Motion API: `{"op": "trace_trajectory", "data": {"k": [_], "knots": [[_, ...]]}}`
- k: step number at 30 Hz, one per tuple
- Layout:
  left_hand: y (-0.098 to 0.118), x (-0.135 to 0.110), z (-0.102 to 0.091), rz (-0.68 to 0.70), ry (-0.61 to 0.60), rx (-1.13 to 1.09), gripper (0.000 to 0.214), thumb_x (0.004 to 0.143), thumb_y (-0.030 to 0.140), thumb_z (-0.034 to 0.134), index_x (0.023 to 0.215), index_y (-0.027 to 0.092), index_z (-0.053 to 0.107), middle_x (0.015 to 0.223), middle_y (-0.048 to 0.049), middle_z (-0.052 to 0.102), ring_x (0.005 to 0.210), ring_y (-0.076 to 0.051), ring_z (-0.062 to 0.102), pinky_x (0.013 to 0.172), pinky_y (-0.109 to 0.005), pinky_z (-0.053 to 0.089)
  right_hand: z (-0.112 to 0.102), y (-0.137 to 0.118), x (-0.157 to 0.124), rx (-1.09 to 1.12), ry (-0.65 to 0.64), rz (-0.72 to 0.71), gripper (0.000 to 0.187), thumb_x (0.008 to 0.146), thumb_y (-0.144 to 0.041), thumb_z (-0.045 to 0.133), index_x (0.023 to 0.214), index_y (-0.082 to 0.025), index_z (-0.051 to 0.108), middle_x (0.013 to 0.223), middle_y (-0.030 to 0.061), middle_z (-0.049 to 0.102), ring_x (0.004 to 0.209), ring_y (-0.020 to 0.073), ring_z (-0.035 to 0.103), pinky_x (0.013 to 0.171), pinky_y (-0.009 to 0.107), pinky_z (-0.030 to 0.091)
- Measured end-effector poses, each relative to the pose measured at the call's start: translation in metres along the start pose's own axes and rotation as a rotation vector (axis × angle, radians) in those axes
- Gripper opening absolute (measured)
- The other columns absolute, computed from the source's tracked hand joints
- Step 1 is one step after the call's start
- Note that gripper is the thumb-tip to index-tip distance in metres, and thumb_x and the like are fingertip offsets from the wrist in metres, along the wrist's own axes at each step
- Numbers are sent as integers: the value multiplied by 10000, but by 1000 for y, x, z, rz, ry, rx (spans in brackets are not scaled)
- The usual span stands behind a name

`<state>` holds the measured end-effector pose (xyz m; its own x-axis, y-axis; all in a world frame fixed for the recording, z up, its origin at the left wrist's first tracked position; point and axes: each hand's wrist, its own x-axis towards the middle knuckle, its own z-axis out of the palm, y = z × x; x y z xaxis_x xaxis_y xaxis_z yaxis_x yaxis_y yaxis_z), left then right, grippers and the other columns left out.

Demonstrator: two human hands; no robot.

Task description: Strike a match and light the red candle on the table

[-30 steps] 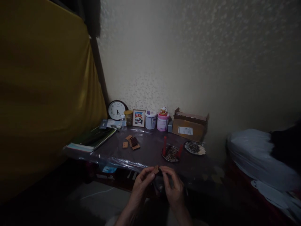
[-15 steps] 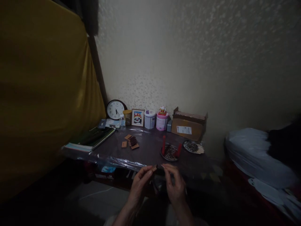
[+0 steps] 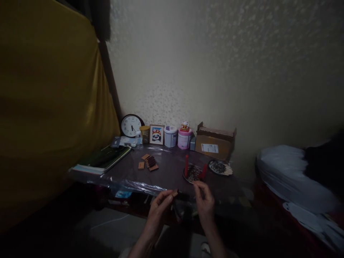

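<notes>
Head view: in front of the round dark-speckled plate (image 3: pixel 189 181), the left hand (image 3: pixel 158 210) is pinching a small tan cardboard-looking box (image 3: pixel 175 193), likely light, crushable, best edge-held; whether the right hand (image 3: pixel 205 206) is grasping anything, I cannot tell

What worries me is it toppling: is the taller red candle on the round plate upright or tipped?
Upright: the taller red candle stands nearly vertical on the left of the round plate, beyond the right hand.
</notes>
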<state>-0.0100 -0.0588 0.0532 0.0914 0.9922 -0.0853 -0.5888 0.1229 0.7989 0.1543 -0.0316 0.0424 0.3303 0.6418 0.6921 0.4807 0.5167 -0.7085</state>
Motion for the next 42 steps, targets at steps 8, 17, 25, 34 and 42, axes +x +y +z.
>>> {"op": "trace_trajectory", "data": {"k": [8, 17, 25, 34, 42], "knots": [[-6, 0, 1, -36, -49, -89, 238, 656, 266, 720, 861, 158, 664, 878, -74, 733, 815, -196, 653, 761, -278, 455, 3, -24, -17, 62, -18, -22, 88, 837, -215, 533, 770, -194, 586, 791, 36, 668, 771, 159, 638, 707, 277, 512], [-8, 2, 1, -39, -69, -119, 204, 690, 230, 696, 875, 153, 656, 839, -56, 729, 757, -162, 653, 733, -255, 462, -2, -35, -23, 7, -75, -258, 154, 835, -98, 514, 905, -218, 579, 882, 44, 671, 844, 162, 634, 749, 307, 506], [-7, 3, -1, -21, -54, -104, 215, 669, 234, 715, 862, 152, 667, 856, -73, 733, 808, -177, 654, 744, -253, 460, 6, 14, -17, -189, -83, -223, 173, 880, -228, 450, 825, -203, 612, 755, 41, 675, 702, 166, 638, 646, 285, 509], [-10, 4, -6, 2, -22, -77, 208, 668, 248, 714, 843, 142, 678, 867, -81, 722, 837, -195, 643, 780, -276, 450, 0, -3, -8, -4, 17, -50, 101, 837, -232, 533, 763, -196, 591, 800, 33, 641, 790, 162, 608, 749, 293, 477], [-12, 3, 0, -25, -86, -145, 195, 703, 239, 682, 875, 149, 661, 876, -85, 728, 810, -197, 654, 763, -291, 463, 7, -23, -22, 119, -7, 23, 78, 820, -227, 555, 754, -195, 580, 781, 37, 663, 753, 165, 636, 695, 295, 510]]}}
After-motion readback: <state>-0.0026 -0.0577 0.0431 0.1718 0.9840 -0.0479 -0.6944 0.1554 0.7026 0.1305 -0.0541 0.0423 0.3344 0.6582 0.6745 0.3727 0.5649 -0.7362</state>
